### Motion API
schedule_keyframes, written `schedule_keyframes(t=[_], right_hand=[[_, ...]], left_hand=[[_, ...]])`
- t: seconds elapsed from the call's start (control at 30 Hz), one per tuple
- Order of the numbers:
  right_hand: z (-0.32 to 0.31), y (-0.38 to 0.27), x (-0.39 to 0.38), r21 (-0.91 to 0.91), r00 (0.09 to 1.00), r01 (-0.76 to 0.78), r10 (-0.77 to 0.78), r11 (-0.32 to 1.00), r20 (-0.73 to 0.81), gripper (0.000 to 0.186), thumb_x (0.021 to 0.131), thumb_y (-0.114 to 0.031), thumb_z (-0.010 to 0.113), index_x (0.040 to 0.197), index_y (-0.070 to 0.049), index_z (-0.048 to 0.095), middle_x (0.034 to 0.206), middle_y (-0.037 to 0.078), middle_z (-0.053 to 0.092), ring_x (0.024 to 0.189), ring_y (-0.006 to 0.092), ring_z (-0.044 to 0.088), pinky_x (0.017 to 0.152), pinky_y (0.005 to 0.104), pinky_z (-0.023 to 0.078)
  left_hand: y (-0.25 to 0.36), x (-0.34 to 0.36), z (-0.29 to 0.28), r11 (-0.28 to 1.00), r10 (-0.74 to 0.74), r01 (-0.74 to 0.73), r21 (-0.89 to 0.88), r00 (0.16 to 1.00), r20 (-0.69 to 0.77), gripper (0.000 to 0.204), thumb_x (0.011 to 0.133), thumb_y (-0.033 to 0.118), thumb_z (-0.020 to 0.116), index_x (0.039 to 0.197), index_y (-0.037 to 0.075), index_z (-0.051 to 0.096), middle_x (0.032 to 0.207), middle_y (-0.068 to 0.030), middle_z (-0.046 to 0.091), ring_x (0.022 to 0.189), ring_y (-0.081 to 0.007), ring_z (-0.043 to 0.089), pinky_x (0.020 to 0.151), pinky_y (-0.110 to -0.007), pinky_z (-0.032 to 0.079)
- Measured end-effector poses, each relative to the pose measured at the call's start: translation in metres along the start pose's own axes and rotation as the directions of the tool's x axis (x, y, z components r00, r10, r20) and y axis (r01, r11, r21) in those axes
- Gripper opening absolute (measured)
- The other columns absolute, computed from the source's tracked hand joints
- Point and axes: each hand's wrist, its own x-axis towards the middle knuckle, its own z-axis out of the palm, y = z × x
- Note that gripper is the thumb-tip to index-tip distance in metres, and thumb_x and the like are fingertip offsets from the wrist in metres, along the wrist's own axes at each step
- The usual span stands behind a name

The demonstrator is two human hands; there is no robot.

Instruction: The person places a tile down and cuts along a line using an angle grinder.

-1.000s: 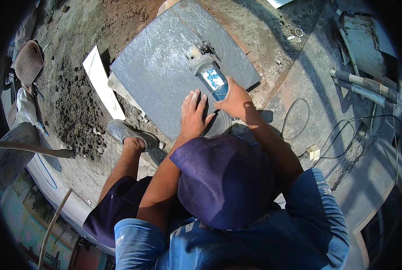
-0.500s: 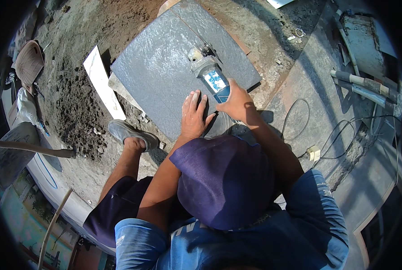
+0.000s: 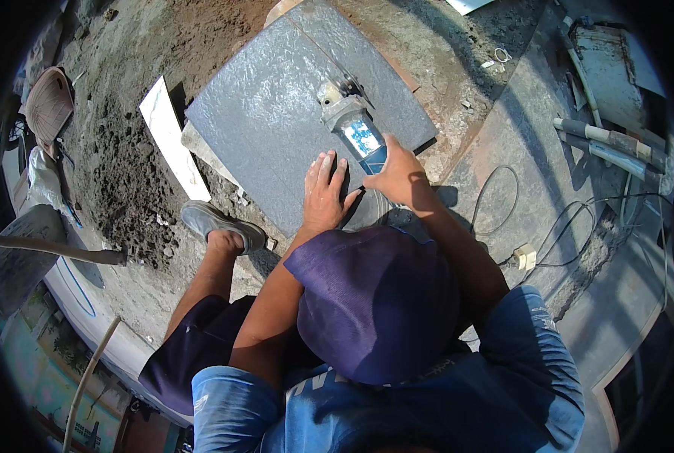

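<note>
A large dark grey tile (image 3: 254, 98) with a textured, glossy face lies tilted across the ground in front of me. My right hand (image 3: 401, 175) is wrapped round the blue body of an angle grinder (image 3: 361, 136). The grinder's metal head and disc rest over the tile's upper middle, where a thin straight line (image 3: 310, 38) runs from the disc toward the far edge. Whether the disc is spinning cannot be told. Flat on the tile, left of the grinder, lies my left hand (image 3: 324, 198) with its fingers stretched out, pressing on the surface and holding nothing.
A white tile strip (image 3: 172, 140) lies left of the grey tile, near my shoe (image 3: 223, 226). Dark loose soil (image 3: 129, 177) and a hoe (image 3: 50, 248) are farther left. On the right, a black cable (image 3: 571, 249) runs past a pale plug block (image 3: 525, 257) toward several pipes (image 3: 609, 140).
The angle grinder in my right hand has shifted very slightly toward me. My left hand has stayed in place on the tile.
</note>
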Motion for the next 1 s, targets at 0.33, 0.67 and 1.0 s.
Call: schedule_keyframes(t=[0.33,0.67,1.0], right_hand=[[0.0012,0.0068,-0.0013,0.001,1.000,0.011,-0.011,1.000,-0.017,0.086,0.064,-0.025,0.083,0.137,0.005,0.047,0.115,0.027,0.068,0.109,0.0406,0.068,0.094,0.0431,0.054],[0.0012,0.0061,-0.0056,-0.018,1.000,-0.004,0.004,1.000,0.022,0.087,0.070,-0.028,0.082,0.141,0.002,0.042,0.120,0.027,0.066,0.115,0.0429,0.064,0.099,0.0468,0.052],[0.0001,0.0032,-0.0086,-0.062,0.999,-0.037,0.038,0.997,0.016,0.086,0.071,-0.029,0.082,0.141,-0.001,0.042,0.120,0.026,0.067,0.116,0.0418,0.065,0.099,0.0464,0.052]], left_hand=[[0.0008,0.0019,0.0004,1.000,-0.017,0.017,0.000,1.000,0.006,0.077,0.079,0.031,0.084,0.145,0.009,0.051,0.155,-0.0180,0.041,0.145,-0.0407,0.037,0.119,-0.055,0.032],[0.0013,-0.0006,-0.0019,1.000,-0.009,0.009,-0.014,1.000,-0.008,0.077,0.078,0.029,0.085,0.143,0.007,0.052,0.154,-0.0190,0.042,0.143,-0.0422,0.038,0.117,-0.054,0.034],[-0.0009,-0.0003,0.0001,1.000,-0.010,0.010,-0.011,1.000,-0.010,0.076,0.078,0.029,0.084,0.144,0.008,0.052,0.155,-0.0164,0.040,0.145,-0.0402,0.037,0.119,-0.055,0.032]])
